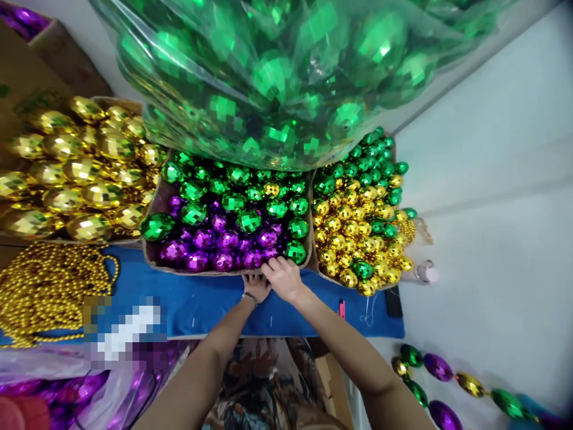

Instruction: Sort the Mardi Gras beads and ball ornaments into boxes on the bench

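My two hands are side by side at the front edge of the middle box (154, 209). It is a brown cardboard box, full of shiny green and purple balls (228, 242). The purple ones lie at the front, close to me, and the green ones lie more at the back.

My left hand (256, 285) sits low on the blue cloth (197, 301), right at the box edge. It has a thin band at the wrist. My right hand lies partly over it, so I cannot tell if its fingers are spread or curled.

My right hand (283, 278) is just beside it, a little higher. Its fingers are bent and close together, and the tips reach over the box edge to the purple balls there. It may be pinching something small, but the tips are too tiny to be sure.

To the right is another box, with small gold and green balls (358, 221). To the left is a heap of big gold balls (76, 173), and in front of that a pile of gold bead strings (49, 286). Above all of it hangs a big clear bag of green balls (277, 77). A string of green, purple and gold balls (447, 382) lies on the white floor to my right.
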Demonstrator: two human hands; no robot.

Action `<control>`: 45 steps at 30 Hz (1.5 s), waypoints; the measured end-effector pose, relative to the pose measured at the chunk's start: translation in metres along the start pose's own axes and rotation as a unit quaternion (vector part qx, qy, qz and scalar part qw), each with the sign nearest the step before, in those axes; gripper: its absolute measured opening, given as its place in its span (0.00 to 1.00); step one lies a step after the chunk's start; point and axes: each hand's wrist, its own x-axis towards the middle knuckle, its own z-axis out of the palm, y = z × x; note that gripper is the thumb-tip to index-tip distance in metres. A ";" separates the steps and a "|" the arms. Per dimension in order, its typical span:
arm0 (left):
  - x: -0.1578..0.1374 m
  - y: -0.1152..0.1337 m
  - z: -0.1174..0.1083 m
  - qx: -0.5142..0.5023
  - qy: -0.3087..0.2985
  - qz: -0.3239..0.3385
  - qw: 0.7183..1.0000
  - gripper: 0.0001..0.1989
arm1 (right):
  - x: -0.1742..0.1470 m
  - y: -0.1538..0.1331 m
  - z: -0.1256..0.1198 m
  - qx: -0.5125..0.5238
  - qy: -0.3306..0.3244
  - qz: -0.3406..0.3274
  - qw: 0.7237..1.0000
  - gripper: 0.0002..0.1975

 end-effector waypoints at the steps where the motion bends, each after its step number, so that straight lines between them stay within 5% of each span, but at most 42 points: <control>1: -0.002 -0.001 0.000 0.001 0.004 0.005 1.000 0.27 | 0.000 0.000 0.000 0.000 0.000 0.000 1.000 0.12; 8: -0.027 -0.003 -0.001 -0.003 -0.006 0.071 0.997 0.30 | -0.001 0.001 0.000 -0.004 0.007 -0.007 1.000 0.11; 12: -0.064 -0.012 -0.005 -0.003 -0.012 0.098 0.995 0.31 | -0.002 0.001 0.006 -0.006 0.018 -0.011 1.000 0.12; 18: -0.173 -0.074 -0.028 0.030 -0.045 0.067 0.996 0.28 | -0.003 -0.002 0.012 0.014 0.029 -0.001 0.999 0.14; 22: -0.217 -0.112 -0.032 0.070 -0.129 0.004 0.989 0.29 | -0.002 -0.002 0.011 0.027 0.018 -0.002 0.999 0.15; 26: -0.227 -0.118 -0.032 0.061 -0.183 -0.008 0.981 0.29 | -0.001 -0.002 0.012 0.023 0.019 0.005 1.000 0.14; 33: -0.233 -0.129 -0.033 0.063 -0.131 0.032 0.989 0.27 | -0.004 -0.003 0.017 0.013 0.016 0.004 1.000 0.14; 40: -0.227 -0.166 -0.036 0.073 -0.033 -0.138 0.987 0.36 | -0.006 0.000 0.031 0.002 0.036 0.022 0.999 0.14; 45: -0.231 -0.196 -0.048 0.058 -0.035 -0.120 0.990 0.35 | -0.034 -0.013 0.065 0.023 0.115 0.037 0.992 0.17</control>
